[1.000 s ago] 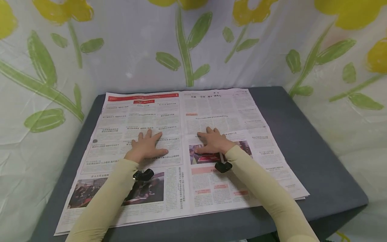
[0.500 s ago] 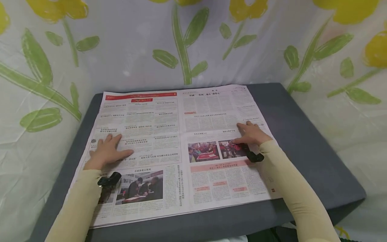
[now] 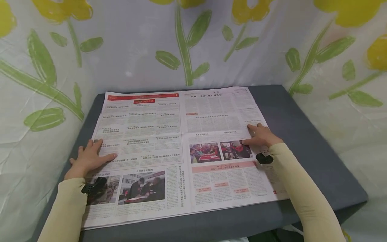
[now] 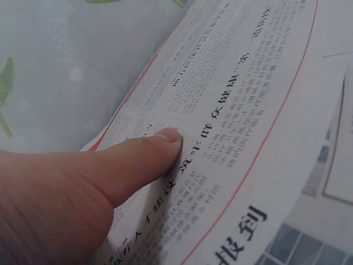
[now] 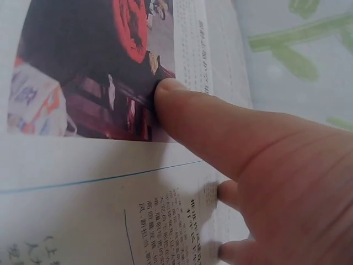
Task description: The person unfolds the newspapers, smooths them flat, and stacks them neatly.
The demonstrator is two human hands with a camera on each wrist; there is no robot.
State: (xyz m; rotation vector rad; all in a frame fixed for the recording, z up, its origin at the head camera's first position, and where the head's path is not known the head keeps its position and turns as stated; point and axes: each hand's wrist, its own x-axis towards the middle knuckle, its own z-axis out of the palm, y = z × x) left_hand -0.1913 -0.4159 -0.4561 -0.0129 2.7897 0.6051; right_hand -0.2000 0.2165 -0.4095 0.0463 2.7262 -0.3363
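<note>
An open newspaper (image 3: 184, 134) lies spread flat, with a fold down its middle, printed columns and several colour photos. My left hand (image 3: 87, 159) rests at its left edge, fingers spread and thumb pointing inward. In the left wrist view the thumb (image 4: 149, 152) touches the printed text. On the opposite side, my right hand (image 3: 261, 136) lies over the right edge, its thumb by the corner of a photo. The right wrist view has that thumb (image 5: 193, 110) on the photo's border, with two fingertips lower down on the paper.
Under the newspaper is a dark grey table (image 3: 314, 161), showing along both sides and the front. A pale curtain (image 3: 127, 47) with yellow flowers and green leaves stands behind and on both sides. A black wrist camera (image 3: 95, 186) sits on the left sleeve.
Both hands have slid outward from the middle of the newspaper, the left one to the left edge and the right one to the right edge. The newspaper stays spread in place.
</note>
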